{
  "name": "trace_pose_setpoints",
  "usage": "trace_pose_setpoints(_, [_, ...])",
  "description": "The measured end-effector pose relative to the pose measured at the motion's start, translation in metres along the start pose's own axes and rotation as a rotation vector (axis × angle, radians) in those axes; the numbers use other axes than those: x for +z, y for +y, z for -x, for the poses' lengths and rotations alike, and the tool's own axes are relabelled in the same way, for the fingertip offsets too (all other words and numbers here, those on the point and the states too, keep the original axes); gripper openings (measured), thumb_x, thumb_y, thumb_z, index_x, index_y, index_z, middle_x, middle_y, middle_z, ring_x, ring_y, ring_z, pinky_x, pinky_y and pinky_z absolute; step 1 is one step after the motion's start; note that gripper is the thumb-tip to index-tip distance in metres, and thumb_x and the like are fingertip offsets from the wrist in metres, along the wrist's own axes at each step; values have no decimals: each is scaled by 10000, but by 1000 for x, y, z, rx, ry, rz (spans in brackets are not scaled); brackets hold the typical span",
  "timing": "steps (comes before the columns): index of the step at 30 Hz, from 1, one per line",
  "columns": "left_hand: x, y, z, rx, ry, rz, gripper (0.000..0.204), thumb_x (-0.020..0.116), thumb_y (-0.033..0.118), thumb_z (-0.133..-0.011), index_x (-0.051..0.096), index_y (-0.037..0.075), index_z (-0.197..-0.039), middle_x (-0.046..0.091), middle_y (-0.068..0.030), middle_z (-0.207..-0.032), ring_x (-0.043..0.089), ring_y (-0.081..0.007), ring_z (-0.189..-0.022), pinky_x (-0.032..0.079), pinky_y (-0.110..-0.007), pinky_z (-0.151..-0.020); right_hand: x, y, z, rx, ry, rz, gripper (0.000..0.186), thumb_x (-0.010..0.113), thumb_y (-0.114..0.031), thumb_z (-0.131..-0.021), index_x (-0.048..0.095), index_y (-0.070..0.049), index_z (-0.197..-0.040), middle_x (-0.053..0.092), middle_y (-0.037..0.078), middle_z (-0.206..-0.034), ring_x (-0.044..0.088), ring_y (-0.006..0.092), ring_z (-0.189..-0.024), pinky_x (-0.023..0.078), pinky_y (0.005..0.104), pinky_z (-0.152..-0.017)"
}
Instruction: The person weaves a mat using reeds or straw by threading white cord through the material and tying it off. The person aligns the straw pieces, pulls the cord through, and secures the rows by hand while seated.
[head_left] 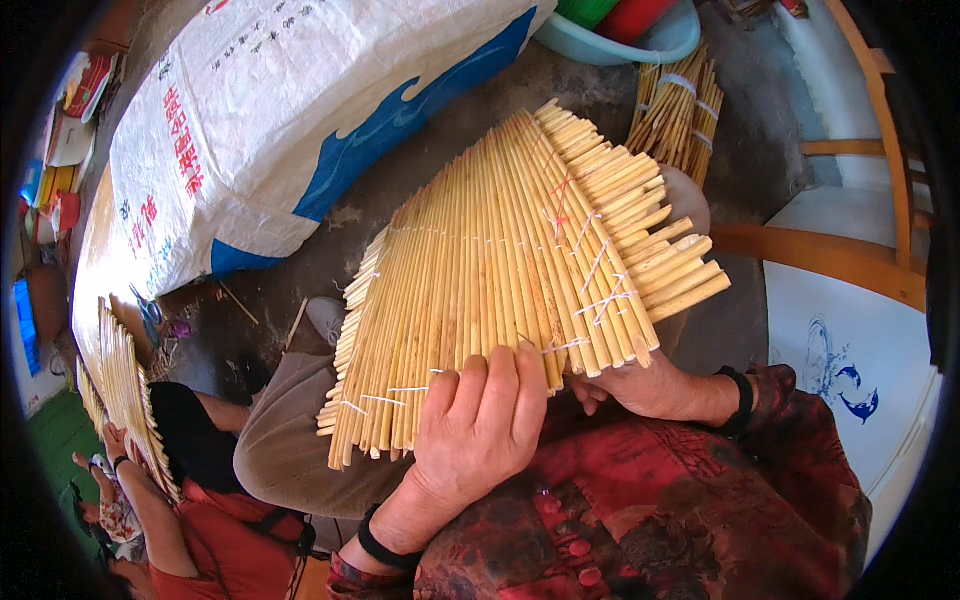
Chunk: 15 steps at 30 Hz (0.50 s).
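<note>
A mat of pale yellow reed sticks (470, 260), stitched side by side with white thread, lies slanted across my lap. Its far end is narrower, and the near edge is cut roughly even. My left hand (480, 415) is closed on the near edge, its bent fingers on top and the thumb hidden. Something thin and dark pokes up by its fingertips, too small to name. Under the near right corner, my right hand (640, 388) grips the mat from below; part of its fingers is covered. Loose ends of white thread (605, 300) and a bit of red thread (560, 200) show on the right side.
A large white and blue woven sack (270, 120) fills the upper left. Tied stick bundles (685, 105) stand beside a pale blue basin (600, 48). Scissors (150, 315) lie at left, near a person in red (215, 540) holding another reed mat (130, 385). A white panel (850, 350) stands right.
</note>
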<state>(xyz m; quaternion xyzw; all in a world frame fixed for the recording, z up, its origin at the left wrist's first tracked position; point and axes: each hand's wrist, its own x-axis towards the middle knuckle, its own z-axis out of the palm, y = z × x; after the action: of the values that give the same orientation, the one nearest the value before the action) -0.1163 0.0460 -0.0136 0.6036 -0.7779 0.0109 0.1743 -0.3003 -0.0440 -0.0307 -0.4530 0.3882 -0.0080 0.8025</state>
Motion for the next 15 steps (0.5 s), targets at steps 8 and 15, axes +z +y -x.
trace_pose_setpoints(8, [-4, -9, -23, -99, -78, 155, 298, 561, 66, -713, 573, -24, -997, 573, -127, -933, 563, -244, -743, 443, -337, -626, 5, -12, -14, -53, 69, -110, 116, 544, -132, -942, 520, -26, -980, 522, 40, -641, 494, 106, -517, 505, 281, -494])
trace_pose_setpoints(15, [-5, -22, -34, -61, -68, 242, 296, 579, 48, -708, 567, -28, -993, 570, -139, -922, 563, -274, -745, 452, -366, -636, 6, -10, -27, -170, 55, -243, 132, 544, -138, -942, 540, -8, -962, 529, 39, -625, 525, 124, -525, 535, 303, -535])
